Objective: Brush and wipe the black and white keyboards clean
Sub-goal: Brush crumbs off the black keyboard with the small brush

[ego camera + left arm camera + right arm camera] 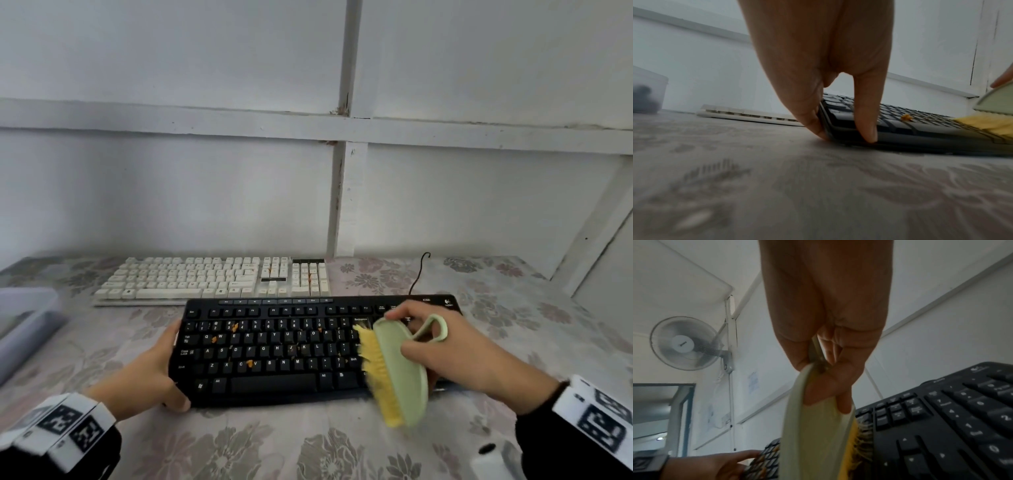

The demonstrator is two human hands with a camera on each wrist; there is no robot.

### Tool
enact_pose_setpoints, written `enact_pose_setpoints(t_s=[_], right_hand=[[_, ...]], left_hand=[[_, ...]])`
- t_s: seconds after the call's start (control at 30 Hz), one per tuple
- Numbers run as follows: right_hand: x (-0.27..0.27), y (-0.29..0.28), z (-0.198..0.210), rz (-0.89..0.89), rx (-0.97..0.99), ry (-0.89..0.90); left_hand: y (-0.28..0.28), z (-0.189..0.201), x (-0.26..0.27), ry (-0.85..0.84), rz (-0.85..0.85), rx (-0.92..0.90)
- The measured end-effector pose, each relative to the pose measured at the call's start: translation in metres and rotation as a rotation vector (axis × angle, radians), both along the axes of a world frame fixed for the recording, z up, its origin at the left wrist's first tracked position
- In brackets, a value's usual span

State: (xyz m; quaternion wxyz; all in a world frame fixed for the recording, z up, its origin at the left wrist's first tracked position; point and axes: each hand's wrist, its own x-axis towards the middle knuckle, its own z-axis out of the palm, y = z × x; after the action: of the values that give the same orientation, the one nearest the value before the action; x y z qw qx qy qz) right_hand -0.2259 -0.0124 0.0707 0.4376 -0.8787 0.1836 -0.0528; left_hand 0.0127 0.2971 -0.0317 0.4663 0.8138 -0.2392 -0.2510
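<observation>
Brushing step on black keyboard [274, 346], tabletop centre: left hand [150, 373] grips its 9 o'clock edge, right hand [455, 356] clasps brush [394, 370] at 3 o'clock; next, likely sweep toward crumbs [235, 327]; white keyboard [212, 279] at 12 o'clock.

The black keyboard [274, 349] has white key lettering and orange crumbs [234, 327] scattered across it. The white keyboard [212, 279] is cream, with a few black and orange patches. The brush [400, 370] has a pale green back and yellow bristles. The bench [308, 445] cloth is pale grey-pink with a grey flower pattern. The box [27, 322] at the left edge is translucent lilac.
</observation>
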Motion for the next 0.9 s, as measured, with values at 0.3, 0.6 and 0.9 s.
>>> enact_pose_setpoints(t_s=[0.3, 0.6, 0.9], right_hand=[[0.021, -0.003, 0.024, -0.067, 0.108, -0.165], [0.029, 0.015, 0.01, -0.078, 0.052, -0.098], [-0.003, 0.018, 0.01, -0.016, 0.08, 0.029]], left_hand=[[0.001, 0.0, -0.002, 0.0, 0.01, -0.004], [0.001, 0.002, -0.002, 0.021, -0.009, -0.016], [0.0, 0.003, -0.004, 0.031, -0.002, -0.008]])
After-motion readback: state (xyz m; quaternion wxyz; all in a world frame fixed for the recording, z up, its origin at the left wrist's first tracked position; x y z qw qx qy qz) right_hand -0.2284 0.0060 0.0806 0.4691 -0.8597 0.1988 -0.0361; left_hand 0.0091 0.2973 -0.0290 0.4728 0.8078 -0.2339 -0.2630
